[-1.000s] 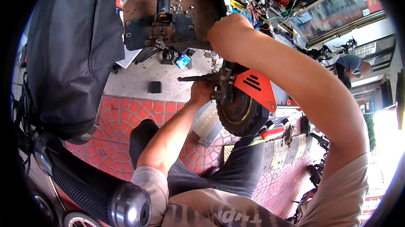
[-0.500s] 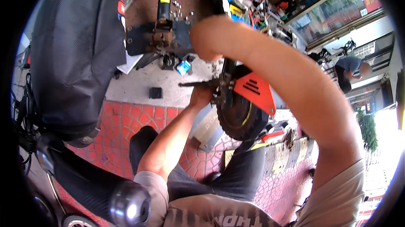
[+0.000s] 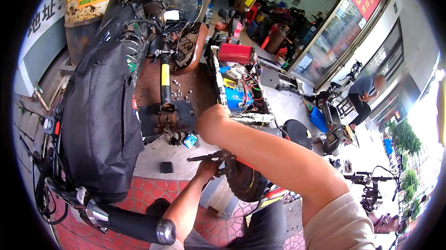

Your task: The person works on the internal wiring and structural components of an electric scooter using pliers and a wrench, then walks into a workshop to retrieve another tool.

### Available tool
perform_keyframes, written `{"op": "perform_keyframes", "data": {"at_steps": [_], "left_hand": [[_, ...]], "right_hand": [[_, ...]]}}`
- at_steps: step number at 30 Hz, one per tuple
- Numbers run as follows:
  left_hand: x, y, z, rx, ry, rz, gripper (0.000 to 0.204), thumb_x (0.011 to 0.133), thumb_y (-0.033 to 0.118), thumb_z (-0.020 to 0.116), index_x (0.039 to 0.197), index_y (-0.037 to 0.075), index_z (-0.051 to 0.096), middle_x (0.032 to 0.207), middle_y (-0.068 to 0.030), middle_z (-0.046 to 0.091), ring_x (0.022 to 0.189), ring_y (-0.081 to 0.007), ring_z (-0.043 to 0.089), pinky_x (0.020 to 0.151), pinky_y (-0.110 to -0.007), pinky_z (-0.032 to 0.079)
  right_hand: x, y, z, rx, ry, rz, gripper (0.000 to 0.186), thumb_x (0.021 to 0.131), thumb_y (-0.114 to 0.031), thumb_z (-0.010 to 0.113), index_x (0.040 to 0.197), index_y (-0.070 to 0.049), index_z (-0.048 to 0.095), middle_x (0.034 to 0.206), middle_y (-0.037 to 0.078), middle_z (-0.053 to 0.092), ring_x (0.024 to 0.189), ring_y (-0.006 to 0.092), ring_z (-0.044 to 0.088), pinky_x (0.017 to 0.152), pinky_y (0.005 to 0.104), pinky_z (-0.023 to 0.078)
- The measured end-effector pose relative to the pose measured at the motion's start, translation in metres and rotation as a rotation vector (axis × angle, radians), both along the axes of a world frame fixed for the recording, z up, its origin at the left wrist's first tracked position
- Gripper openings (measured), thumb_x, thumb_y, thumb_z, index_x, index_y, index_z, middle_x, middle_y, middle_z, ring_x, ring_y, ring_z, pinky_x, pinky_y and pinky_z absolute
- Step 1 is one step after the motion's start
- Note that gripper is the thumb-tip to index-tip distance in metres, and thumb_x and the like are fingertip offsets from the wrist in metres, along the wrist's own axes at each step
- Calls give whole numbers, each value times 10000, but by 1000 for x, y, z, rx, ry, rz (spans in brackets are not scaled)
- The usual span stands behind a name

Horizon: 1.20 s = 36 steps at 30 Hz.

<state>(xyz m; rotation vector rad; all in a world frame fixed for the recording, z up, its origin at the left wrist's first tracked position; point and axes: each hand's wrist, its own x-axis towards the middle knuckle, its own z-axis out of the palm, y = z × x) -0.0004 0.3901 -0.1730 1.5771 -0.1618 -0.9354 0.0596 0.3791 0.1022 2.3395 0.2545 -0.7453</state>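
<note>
An electric scooter lies in front of me, its knobbly black tyre (image 3: 245, 181) low in the middle of the view. Beside the wheel, my left hand (image 3: 210, 168) is closed around the dark metal parts by the axle, just under a thin black lever (image 3: 204, 157). What exactly its fingers grip is hidden. My right hand (image 3: 214, 123) is bent over above the wheel, and its wrist and forearm cover the fingers. The scooter's open deck (image 3: 254, 119) holds a blue battery pack (image 3: 238, 99) and loose wires. A grey metal plate (image 3: 218, 198) sits below the wheel.
A large black bag (image 3: 100, 124) and a handlebar grip (image 3: 134, 224) crowd the left. Small metal bits (image 3: 176, 89) and a blue packet (image 3: 190, 141) lie ahead, near a small black block (image 3: 166, 167). A red box (image 3: 236, 53) stands farther back. A person (image 3: 364, 94) sits at right.
My view has tilted up, so more of the shop front and open deck shows. Both hands stay by the wheel. My right forearm now covers most of the orange cover.
</note>
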Motion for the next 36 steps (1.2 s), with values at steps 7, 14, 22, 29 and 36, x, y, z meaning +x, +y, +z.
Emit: {"op": "perform_keyframes", "data": {"at_steps": [7, 14, 22, 29, 36], "left_hand": [[6, 0, -26, 207, -188, -136, 234, 954, 240, 573, 948, 29, 674, 804, -99, 747, 595, -189, 683, 580, -434, 518], [21, -57, -67, -509, -278, 276, 72, 895, 101, 651, 931, 39, 646, 688, -87, 654, 520, -171, 616, 434, -337, 462], [30, -53, -52, -531, -78, 176, 64, 908, 112, 647, 916, 49, 643, 667, -76, 632, 503, -162, 601, 408, -318, 434], [50, -40, -53, -505, -12, 192, 67, 920, 122, 643, 904, 57, 640, 649, -66, 613, 488, -153, 588, 386, -302, 409], [44, -55, -45, -469, 119, 153, 78, 931, 131, 639, 891, 65, 637, 631, -57, 594, 474, -145, 575, 364, -286, 385]], "right_hand": [[4, -8, -43, -85, 94, -38, 374, 811, -245, 800, 1178, -170, 794, 1187, 47, 756, 1094, 253, 716, 804, 437, 566], [-2, -9, -58, -140, 54, -90, 336, 800, -264, 797, 1121, -163, 809, 1069, 10, 771, 913, 216, 742, 679, 409, 549], [0, -26, -72, -158, 86, -31, 325, 807, -288, 799, 1116, -185, 811, 1099, 10, 765, 926, 239, 735, 676, 442, 539], [-1, 15, -36, -203, 91, 32, 285, 752, -310, 835, 1000, -172, 809, 944, -15, 749, 730, 226, 691, 474, 385, 465], [-17, 14, 51, -59, 171, 153, 338, 781, -176, 765, 1111, -110, 791, 1074, 68, 767, 946, 281, 745, 687, 440, 584]]}}
